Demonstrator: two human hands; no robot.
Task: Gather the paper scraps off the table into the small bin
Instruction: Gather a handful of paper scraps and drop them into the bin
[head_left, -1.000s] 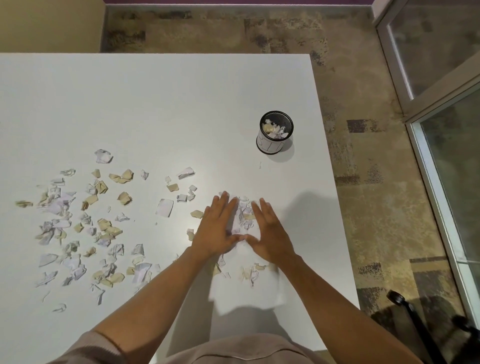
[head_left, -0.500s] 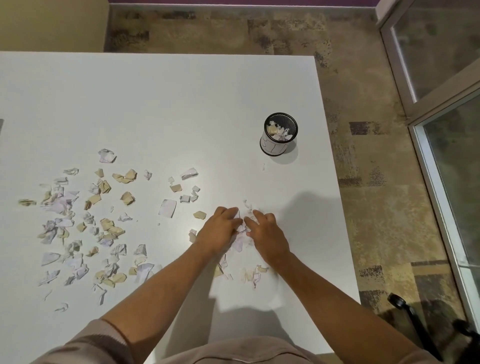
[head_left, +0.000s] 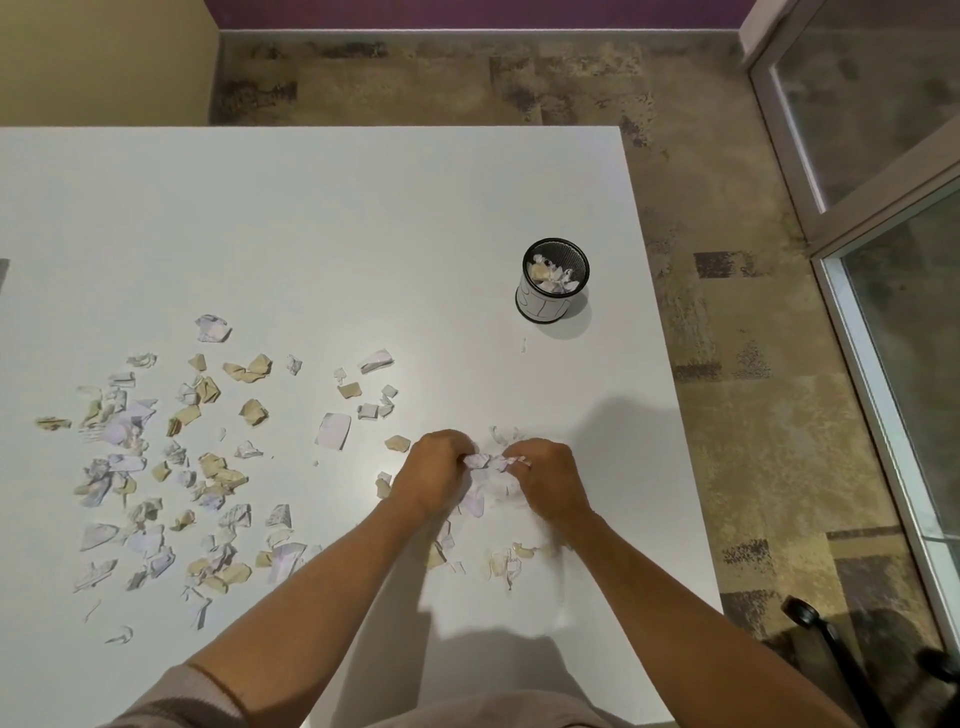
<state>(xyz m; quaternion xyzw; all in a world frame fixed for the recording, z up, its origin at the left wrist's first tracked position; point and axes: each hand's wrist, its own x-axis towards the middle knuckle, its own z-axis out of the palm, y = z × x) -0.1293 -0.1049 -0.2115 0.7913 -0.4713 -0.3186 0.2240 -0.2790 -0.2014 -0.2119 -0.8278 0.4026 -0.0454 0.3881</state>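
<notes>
My left hand (head_left: 434, 475) and my right hand (head_left: 548, 480) are curled together on the white table (head_left: 311, 218), pinching a small clump of white paper scraps (head_left: 491, 467) between them. A few more scraps (head_left: 506, 558) lie just behind my wrists. A wide scatter of white and tan scraps (head_left: 171, 467) covers the table's left half. The small black mesh bin (head_left: 553, 283) stands upright beyond my right hand, with scraps inside it.
The table's right edge (head_left: 670, 415) runs close to my right hand, with patterned carpet (head_left: 753, 415) beyond it. A black chair base (head_left: 831, 644) sits on the floor at the lower right. Glass doors (head_left: 883, 156) stand at the far right.
My hands lay flat with fingers spread a second ago. The fingers have since curled inward and drawn back toward me, bunching scraps into a clump between both hands.
</notes>
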